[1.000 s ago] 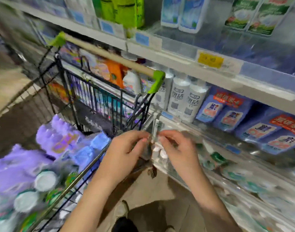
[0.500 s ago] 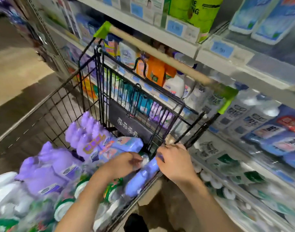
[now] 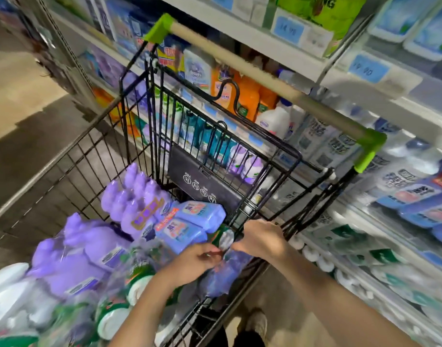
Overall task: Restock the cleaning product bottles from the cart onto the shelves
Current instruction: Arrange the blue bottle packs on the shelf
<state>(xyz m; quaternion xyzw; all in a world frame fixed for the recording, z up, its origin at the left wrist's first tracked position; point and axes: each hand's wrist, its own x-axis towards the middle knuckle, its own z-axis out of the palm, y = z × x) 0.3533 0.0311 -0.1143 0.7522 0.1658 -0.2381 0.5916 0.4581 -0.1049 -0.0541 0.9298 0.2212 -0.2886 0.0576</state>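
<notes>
Inside the cart [image 3: 265, 80], the left hand [image 3: 192, 265] and right hand [image 3: 262, 237] meet at a white-capped bottle [image 3: 225, 238], fingers curled, perhaps pinching it; blur prevents telling.

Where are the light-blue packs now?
Head view, centre: the light-blue packs lie in the cart, right of the purple bottle pack, just beyond the left hand.

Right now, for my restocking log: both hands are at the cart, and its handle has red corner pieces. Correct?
No. The handle has green corner pieces, not red; the head view shows it. The left hand and right hand are at the cart.
</notes>
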